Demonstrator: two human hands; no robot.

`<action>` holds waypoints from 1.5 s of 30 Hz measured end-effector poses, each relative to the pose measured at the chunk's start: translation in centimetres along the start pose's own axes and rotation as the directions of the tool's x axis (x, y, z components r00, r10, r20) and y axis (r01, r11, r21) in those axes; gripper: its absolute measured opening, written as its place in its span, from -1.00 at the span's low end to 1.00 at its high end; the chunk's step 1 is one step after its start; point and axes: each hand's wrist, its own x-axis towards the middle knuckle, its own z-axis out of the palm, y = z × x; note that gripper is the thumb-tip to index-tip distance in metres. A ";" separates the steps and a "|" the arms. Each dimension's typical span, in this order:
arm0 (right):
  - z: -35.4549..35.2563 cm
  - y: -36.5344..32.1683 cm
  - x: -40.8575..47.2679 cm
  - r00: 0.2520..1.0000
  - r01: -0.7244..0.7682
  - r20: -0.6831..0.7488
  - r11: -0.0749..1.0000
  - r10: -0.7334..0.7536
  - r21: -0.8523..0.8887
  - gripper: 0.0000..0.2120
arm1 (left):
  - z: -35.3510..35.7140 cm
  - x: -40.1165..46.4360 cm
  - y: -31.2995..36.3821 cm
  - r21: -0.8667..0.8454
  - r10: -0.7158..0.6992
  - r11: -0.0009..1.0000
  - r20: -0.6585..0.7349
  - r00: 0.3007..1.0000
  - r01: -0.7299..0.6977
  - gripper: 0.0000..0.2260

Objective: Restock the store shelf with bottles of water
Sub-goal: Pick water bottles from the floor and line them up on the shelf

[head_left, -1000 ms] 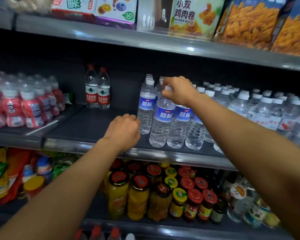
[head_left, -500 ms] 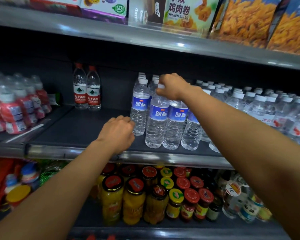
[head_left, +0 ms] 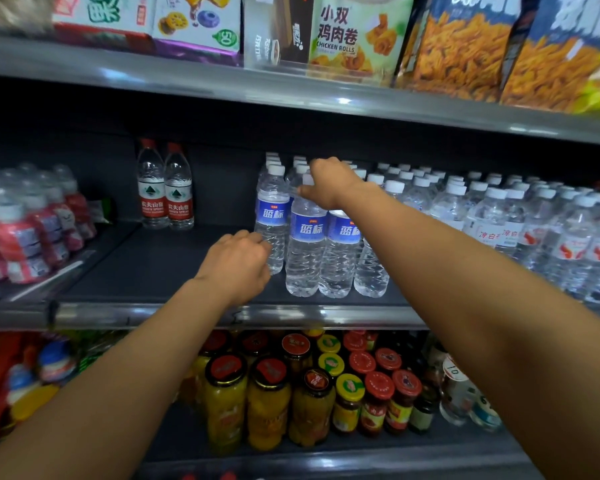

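Observation:
Several blue-label water bottles stand in rows on the dark middle shelf (head_left: 160, 268). My right hand (head_left: 329, 183) reaches in from the right and grips the white-capped top of the front blue-label water bottle (head_left: 305, 237), which stands upright on the shelf. My left hand (head_left: 236, 265) is lower and to the left. Its fingers are curled and its knuckles lie against the lower part of the leftmost blue-label bottle (head_left: 272, 216). Its fingertips are hidden.
Two red-label bottles (head_left: 165, 188) stand at the back left, with bare shelf in front of them. Shrink-wrapped red-label packs (head_left: 25, 233) fill the left, and several white-cap bottles (head_left: 499, 216) the right. Snack bags (head_left: 458, 50) sit above, and jars (head_left: 267, 403) below.
My left hand has edged right until it meets the leftmost bottle. My right hand keeps its hold on the front bottle's top. The view has shifted slightly.

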 end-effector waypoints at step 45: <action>37.0 -6.3 -37.7 0.801 -0.250 0.599 0.910 0.002 0.330 -0.43 | 27.0 -36.0 15.8 -0.312 0.208 0.949 0.728 0.653 0.045 -0.74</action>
